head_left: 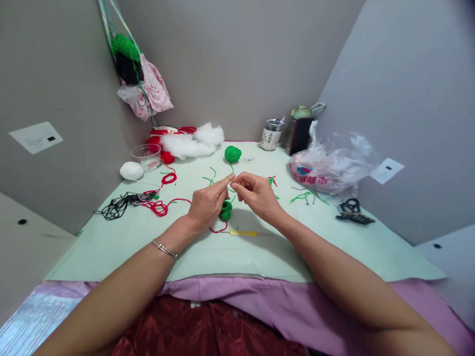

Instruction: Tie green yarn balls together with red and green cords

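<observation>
My left hand (210, 205) and my right hand (258, 194) meet over the middle of the table, fingertips almost touching. Both are closed in a pinch on a strand of green yarn (231, 168), which leads up to a green yarn ball (232, 154) behind them. Just below the left fingers hangs or rests a small green crocheted piece (225, 211), partly hidden by that hand. A red strand (218, 230) trails from under it. On the cloth in front lies a crochet hook with a yellow handle (243, 233), touched by neither hand.
Tangled black yarn (121, 205), red yarn (157, 207) and a white ball (131, 171) lie left. White stuffing (193, 142) and a clear tub (146, 157) stand behind. To the right are a plastic bag (330, 165), a phone (301, 136), a tin (272, 135) and a black claw clip (354, 213).
</observation>
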Available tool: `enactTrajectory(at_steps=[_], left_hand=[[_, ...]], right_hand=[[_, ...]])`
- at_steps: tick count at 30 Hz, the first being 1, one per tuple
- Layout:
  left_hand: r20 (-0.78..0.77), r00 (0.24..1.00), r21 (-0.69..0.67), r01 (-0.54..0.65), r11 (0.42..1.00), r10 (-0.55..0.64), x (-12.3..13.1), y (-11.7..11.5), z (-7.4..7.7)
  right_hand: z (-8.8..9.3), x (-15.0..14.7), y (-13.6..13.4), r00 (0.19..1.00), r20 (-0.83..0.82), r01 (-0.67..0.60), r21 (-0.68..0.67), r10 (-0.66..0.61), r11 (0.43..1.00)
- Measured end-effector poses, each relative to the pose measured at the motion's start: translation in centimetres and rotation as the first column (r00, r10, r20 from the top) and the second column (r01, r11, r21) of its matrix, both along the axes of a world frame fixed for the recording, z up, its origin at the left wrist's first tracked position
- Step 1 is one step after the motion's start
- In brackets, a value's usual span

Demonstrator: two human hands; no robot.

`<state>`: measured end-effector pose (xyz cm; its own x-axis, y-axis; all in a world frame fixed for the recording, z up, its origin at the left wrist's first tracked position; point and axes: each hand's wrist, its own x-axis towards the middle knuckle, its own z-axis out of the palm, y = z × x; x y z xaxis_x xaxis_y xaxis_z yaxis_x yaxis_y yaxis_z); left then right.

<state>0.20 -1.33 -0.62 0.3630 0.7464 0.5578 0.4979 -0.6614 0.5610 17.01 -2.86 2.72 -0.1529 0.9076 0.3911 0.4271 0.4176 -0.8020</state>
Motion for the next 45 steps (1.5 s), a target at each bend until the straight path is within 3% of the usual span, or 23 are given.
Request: enactTrajectory(at_steps=[6, 16, 24, 45], left_hand=[[-0.051, 0.998, 0.038, -0.028, 0.999, 0.03, 0.1, 0.0, 0.0], [-0.222, 0.968, 0.237, -0.067, 0.969, 0.121, 0.5, 0.3, -0.3], [-0.192, 0.976, 0.305, -0.042, 0.951, 0.105, 0.4, 0.4, -0.2], [-0.326, 0.937, 0.277, -0.03, 0.96, 0.123, 0.5, 1.1, -1.3]], right_hand=[[0.3, -0.1, 0.0, 0.998, -0.066, -0.028, -0.068, 0.024, 0.997], [0.1, 0.2, 0.7, 0.997, -0.048, -0.062, -0.101, 0.058, 0.993], [-0.4, 0.8, 1.5, 0.992, -0.072, -0.112, -0.117, 0.104, 0.987], [-0.9, 1.5, 2.4, 0.969, -0.182, -0.203, -0.211, 0.166, 0.956]])
